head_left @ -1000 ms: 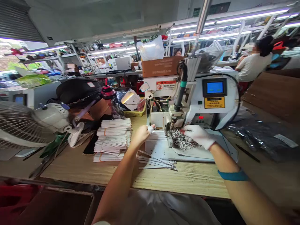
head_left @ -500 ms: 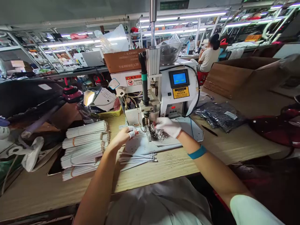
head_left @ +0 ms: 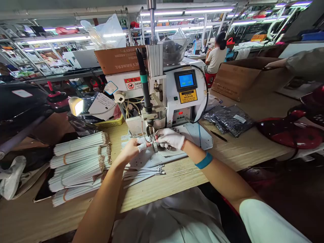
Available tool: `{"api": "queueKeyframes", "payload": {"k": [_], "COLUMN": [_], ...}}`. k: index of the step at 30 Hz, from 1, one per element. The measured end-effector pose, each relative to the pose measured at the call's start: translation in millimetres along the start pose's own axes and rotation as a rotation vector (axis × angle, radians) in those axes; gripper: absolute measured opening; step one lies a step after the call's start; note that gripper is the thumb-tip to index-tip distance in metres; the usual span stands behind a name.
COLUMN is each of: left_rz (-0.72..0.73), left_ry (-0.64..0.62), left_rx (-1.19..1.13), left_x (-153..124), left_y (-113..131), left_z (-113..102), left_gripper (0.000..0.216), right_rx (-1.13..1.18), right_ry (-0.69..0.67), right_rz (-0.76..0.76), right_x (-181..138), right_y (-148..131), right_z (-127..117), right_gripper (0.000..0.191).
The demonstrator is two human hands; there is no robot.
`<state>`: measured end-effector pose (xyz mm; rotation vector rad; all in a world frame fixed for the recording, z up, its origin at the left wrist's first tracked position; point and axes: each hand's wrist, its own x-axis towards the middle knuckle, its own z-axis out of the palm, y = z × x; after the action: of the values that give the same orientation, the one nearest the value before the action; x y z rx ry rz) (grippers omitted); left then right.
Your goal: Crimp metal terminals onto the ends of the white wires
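Note:
My left hand (head_left: 135,148), with white covers on thumb and forefinger, is closed in a pinch at the left of the small metal fixture under the soldering head. A white cable seems to run between its fingertips; its end is hidden. My right hand (head_left: 170,139), in a white glove, is closed at the fixture's right, its fingertips by the tip; what they hold is too small to make out. The soldering machine (head_left: 145,91) stands upright over its white base plate (head_left: 145,162). Several loose white cables (head_left: 141,173) lie in front of the plate.
Banded bundles of white cables (head_left: 76,165) with copper-coloured ends are stacked at left. A lit lamp (head_left: 76,105) stands behind them. At right lie a dark pen-like tool (head_left: 219,136), bags of dark parts (head_left: 229,118) and a cardboard box (head_left: 234,81). A person (head_left: 216,55) sits farther back.
The view has shifted, so the machine sits farther left. My right hand has moved closer to the tip and to my left hand. The red display reads differently.

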<state>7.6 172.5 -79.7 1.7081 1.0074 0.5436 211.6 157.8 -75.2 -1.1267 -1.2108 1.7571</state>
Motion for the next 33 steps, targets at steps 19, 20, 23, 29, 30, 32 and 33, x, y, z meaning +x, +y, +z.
{"api": "queueKeyframes", "payload": {"k": [19, 20, 23, 29, 30, 32, 33], "left_rz": [0.002, 0.005, 0.016, 0.064, 0.064, 0.066, 0.068], "left_ry": [0.034, 0.036, 0.039, 0.025, 0.026, 0.036, 0.039], "left_rx": [0.002, 0.004, 0.003, -0.04, -0.051, -0.066, -0.071], "left_x": [2, 3, 3, 4, 4, 3, 3], "left_y": [7, 6, 4, -3, -3, -3, -2], "left_z": [7, 8, 8, 1, 0, -2, -2], "left_gripper": [0.025, 0.025, 0.021, 0.02, 0.02, 0.021, 0.021], "right_rx": [0.005, 0.005, 0.012, 0.005, 0.004, -0.001, -0.004], "right_ry": [0.007, 0.005, 0.0, -0.002, -0.004, -0.003, -0.002], "right_rz": [0.01, 0.008, 0.007, -0.007, -0.011, -0.012, -0.012], "right_x": [6, 6, 5, 4, 4, 4, 4], "right_y": [6, 6, 5, 5, 5, 6, 6], "right_z": [-2, -2, -2, -1, -1, -1, -1], "right_gripper": [0.021, 0.021, 0.021, 0.022, 0.021, 0.021, 0.02]}}
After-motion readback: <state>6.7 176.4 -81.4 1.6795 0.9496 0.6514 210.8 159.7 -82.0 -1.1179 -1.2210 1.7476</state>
